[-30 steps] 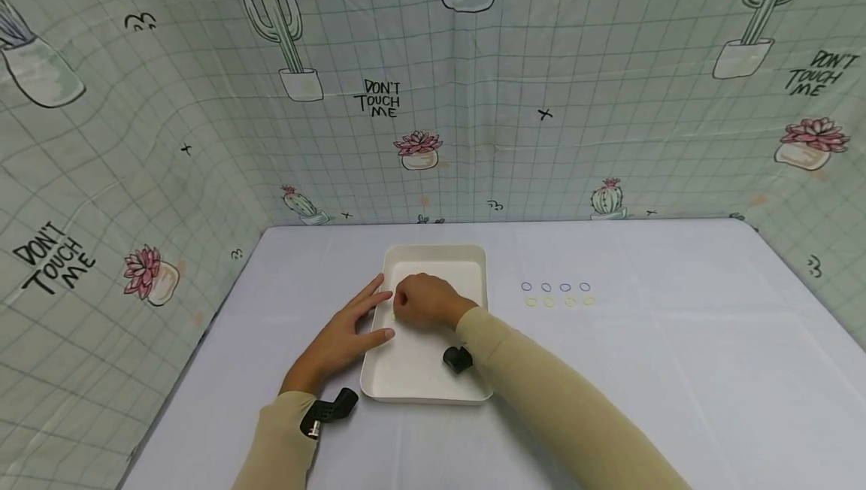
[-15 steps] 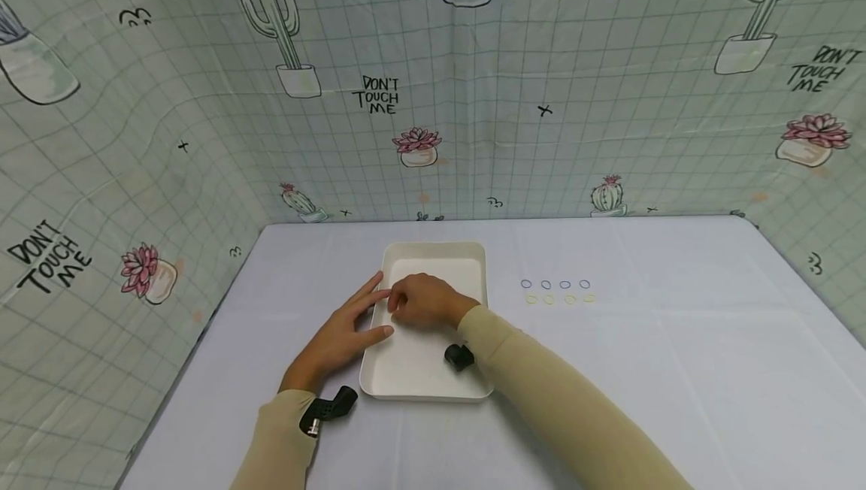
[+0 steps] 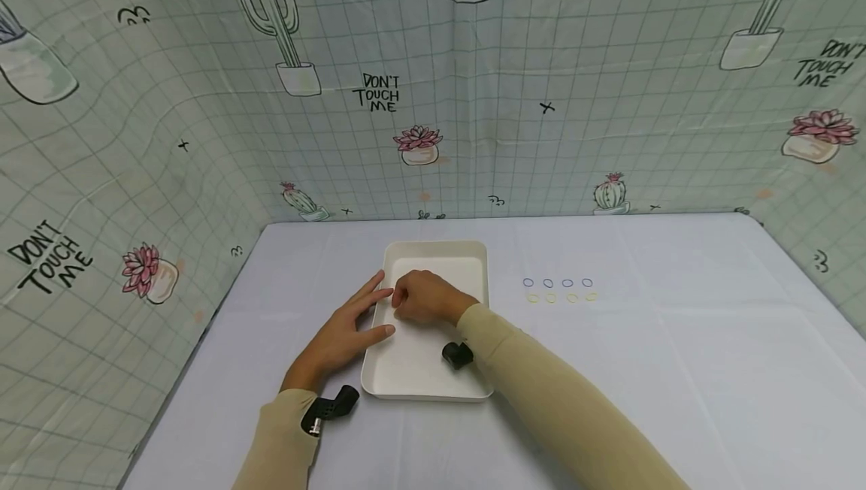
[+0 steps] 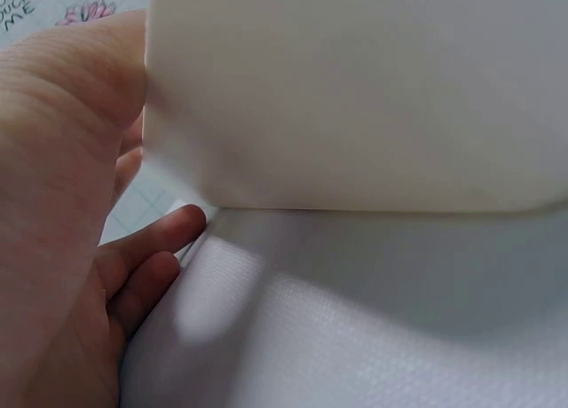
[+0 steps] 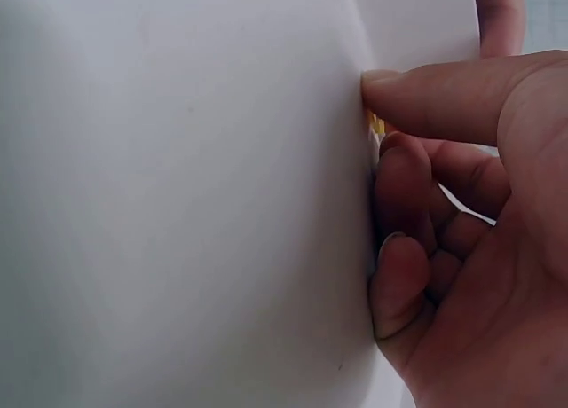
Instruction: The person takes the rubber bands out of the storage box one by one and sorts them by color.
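A white rectangular tray [image 3: 426,381] sits on the table. My left hand [image 3: 338,341] lies along its left side, fingers spread, with the index finger and thumb reaching over the rim. In the left wrist view its other fingers [image 4: 151,239] are beside the tray's outer wall. My right hand [image 3: 429,298] is inside the tray near the left wall, fingers curled down. Between its thumb and fingers a bit of yellow rubber band [image 5: 376,122] shows in the right wrist view, pinched low against the tray floor; most of it is hidden by the fingers.
Right of the tray, several thin blue rings [image 3: 548,283] lie in a row, with several yellow rings [image 3: 551,298] in a row just in front. A white cloth [image 3: 676,370] covers the table. A patterned curtain [image 3: 514,152] hangs behind and at the sides.
My right hand has shifted slightly left, then back, over the same spot in the tray. A yellow bit seen beside its fingers earlier is now covered in the head view. My left hand stays put.
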The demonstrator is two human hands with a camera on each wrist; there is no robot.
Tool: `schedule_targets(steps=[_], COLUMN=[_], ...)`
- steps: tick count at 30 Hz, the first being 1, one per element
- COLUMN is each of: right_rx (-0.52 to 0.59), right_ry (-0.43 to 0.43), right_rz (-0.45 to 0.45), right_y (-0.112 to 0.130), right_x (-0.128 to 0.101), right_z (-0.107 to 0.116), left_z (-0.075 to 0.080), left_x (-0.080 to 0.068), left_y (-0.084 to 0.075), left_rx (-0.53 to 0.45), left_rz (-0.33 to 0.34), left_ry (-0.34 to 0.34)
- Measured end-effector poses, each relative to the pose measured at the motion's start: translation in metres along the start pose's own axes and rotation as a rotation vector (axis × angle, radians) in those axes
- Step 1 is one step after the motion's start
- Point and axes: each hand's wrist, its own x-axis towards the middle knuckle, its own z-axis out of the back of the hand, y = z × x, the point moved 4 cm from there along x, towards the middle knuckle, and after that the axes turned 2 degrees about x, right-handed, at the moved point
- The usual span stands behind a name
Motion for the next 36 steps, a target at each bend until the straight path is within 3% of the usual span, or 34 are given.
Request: schedule_targets(steps=[8, 19, 36], right_rx=[-0.004, -0.003, 0.405], right_ry=[0.014, -0.005, -0.178], right_rz=[-0.031, 0.029, -0.068], right_y=[0.002, -0.001, -0.022], right_x=[-0.003, -0.006, -0.027], right_z=[0.005, 0.009, 0.035], left_z=[0.001, 0.0, -0.003], left_x=[0.001, 0.002, -0.001], left_y=[-0.003, -0.003, 0.002], left_rx=[0.01, 0.0, 0.017], left_rz=[-0.007, -0.019, 0.017], left_ry=[-0.003, 0.0, -0.008])
